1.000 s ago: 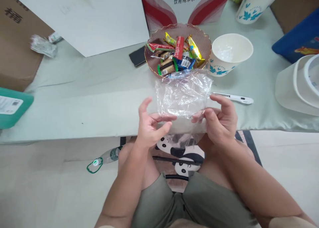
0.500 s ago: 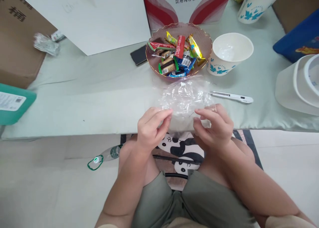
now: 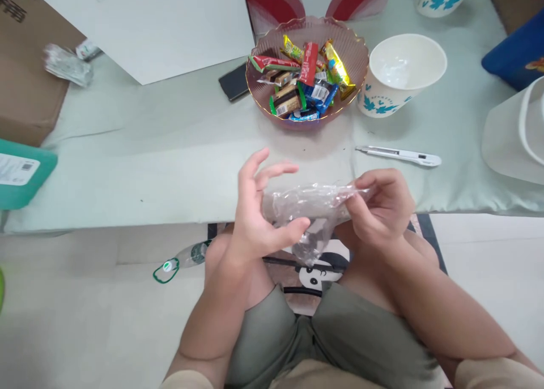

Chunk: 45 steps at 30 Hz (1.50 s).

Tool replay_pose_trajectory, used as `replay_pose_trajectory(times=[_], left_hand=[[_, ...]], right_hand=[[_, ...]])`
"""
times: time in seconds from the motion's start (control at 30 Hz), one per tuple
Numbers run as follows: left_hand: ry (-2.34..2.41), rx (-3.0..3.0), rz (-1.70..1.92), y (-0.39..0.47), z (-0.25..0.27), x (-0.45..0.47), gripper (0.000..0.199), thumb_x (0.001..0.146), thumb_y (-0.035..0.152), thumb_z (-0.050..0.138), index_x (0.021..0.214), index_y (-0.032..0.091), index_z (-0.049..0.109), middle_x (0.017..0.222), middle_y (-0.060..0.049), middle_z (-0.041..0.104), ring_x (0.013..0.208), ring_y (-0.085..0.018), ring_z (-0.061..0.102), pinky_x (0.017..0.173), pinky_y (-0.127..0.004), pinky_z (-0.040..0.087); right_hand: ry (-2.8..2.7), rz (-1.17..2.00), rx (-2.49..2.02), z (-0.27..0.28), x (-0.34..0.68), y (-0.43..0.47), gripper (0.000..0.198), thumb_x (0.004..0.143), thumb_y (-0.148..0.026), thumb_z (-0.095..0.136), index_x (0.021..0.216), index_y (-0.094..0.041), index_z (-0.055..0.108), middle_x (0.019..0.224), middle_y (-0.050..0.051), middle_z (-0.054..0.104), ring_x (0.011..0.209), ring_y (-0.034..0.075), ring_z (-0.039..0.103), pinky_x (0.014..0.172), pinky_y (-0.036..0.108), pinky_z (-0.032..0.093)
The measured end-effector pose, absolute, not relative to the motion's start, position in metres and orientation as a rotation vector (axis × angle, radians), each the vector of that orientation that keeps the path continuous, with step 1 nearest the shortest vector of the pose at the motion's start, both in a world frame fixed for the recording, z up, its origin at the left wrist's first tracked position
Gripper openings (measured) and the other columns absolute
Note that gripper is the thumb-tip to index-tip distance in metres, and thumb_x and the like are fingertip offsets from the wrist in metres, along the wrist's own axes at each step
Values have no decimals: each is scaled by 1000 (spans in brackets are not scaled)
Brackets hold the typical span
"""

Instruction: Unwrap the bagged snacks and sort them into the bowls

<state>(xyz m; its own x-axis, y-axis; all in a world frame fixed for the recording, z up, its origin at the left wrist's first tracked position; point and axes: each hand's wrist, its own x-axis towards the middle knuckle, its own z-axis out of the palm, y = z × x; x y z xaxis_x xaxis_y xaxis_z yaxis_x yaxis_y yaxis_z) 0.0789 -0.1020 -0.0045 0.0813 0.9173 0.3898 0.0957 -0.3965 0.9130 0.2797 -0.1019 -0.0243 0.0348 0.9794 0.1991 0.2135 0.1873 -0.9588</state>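
While pinching the right end of a crumpled clear plastic film [image 3: 317, 199] between thumb and fingers of the right hand [image 3: 382, 207], also holding the left hand [image 3: 255, 224] spread wide around the film's left end, fingers on the far side, thumb on the lap side. Being unable to tell left-thumb contact from a slight gap. Positioning both hands apart from each other, with the film between them, overlapping in view the front edge of the tabletop [image 3: 170, 168] and hanging loosely above a panda-printed surface [image 3: 325, 278].

Taking the film as dial centre, with twelve pointing away from the lap. Recording at 12 o'clock a gold-rimmed, scalloped bowl [image 3: 317, 30], containing wrapped snacks [image 3: 308, 71]. Finding at 1 o'clock a leaf-printed paper cup [image 3: 386, 101], standing just beside the bowl. Noting at 2 o'clock a white utility knife [image 3: 399, 155], lying flat, tip pointing toward 9. Logging at 11 o'clock a dark flat object [image 3: 233, 84], partly covered. Observing between 2 and 3 a white container [image 3: 508, 139]; at 9, a green container [image 3: 32, 179] bearing a white label. Spotting between 8 and 9 a clear bottle [image 3: 191, 257], lying on the floor [image 3: 106, 321].
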Motion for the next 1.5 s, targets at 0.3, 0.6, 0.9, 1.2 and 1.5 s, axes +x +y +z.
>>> replay_pose_trajectory(times=[0.3,0.6,0.9,1.2,1.5], left_hand=[[1186,772,1048,-75,-17,87,15,79,31,67,87,19,68,82,-5,76,86,-24,75,79,-38,60],[963,667,1020,-51,-24,79,24,80,41,64,91,20,68,83,-5,77,100,-31,75,87,-48,61],[950,792,926,-53,-33,63,53,70,53,80,107,18,66,95,-10,79,96,-29,76,76,-35,61],[1021,972,917,-54,-35,66,25,77,30,74,98,19,67,52,6,60,39,-8,52,40,-18,43],[870,800,913,-51,-35,63,17,72,29,77,84,22,67,51,5,61,35,-11,53,32,-20,39]], right_hand=[[-1227,1039,-1163,-33,279,-89,61,88,-58,63,138,-36,36,116,9,66,89,22,70,76,38,59],[-1237,1420,-1146,-29,278,-84,48,80,-53,73,118,-27,59,78,0,68,68,18,66,58,31,53],[-1185,1271,-1306,-21,275,-83,13,86,-38,66,90,-26,63,59,-3,61,51,15,57,48,27,46],[-1399,1238,-1401,-30,275,-74,22,83,-40,68,91,-20,70,55,-4,57,47,11,51,45,24,38],[-1056,1518,-1099,-33,282,-74,10,79,-34,75,84,-26,73,66,-2,62,52,11,50,49,26,38]])
